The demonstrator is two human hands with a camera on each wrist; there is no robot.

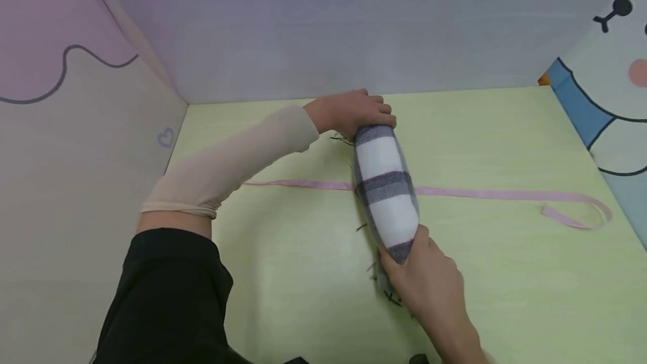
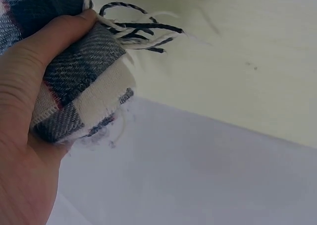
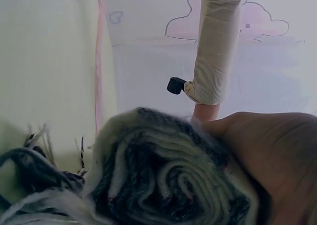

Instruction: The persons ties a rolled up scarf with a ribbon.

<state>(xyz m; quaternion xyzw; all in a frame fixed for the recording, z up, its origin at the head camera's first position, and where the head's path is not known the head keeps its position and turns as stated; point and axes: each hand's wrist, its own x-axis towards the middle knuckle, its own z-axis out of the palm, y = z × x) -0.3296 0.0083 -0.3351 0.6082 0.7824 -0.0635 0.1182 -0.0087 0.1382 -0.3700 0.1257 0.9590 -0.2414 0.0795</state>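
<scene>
A plaid scarf point(image 1: 386, 184) in white and dark blue-grey is rolled into a thick bundle, standing lengthwise across the middle of the table. My left hand point(image 1: 354, 112) grips its far end, the thumb lying along the cloth in the left wrist view. At the near end my right hand point(image 1: 429, 280) holds the roll between thumb and fingers. The right wrist view shows the coiled layers of the scarf's end point(image 3: 173, 175). Dark and white fringe point(image 2: 143, 31) sticks out from the roll. Beneath the scarf runs a pink ribbon point(image 1: 485, 192), hidden where the roll covers it.
The pale yellow-green table point(image 1: 283, 274) meets a lilac-grey back panel point(image 1: 354, 32) behind the left hand. Side panels with cartoon drawings stand at left point(image 1: 76, 184) and right point(image 1: 616, 83). The ribbon's right end curls back near the table's right edge.
</scene>
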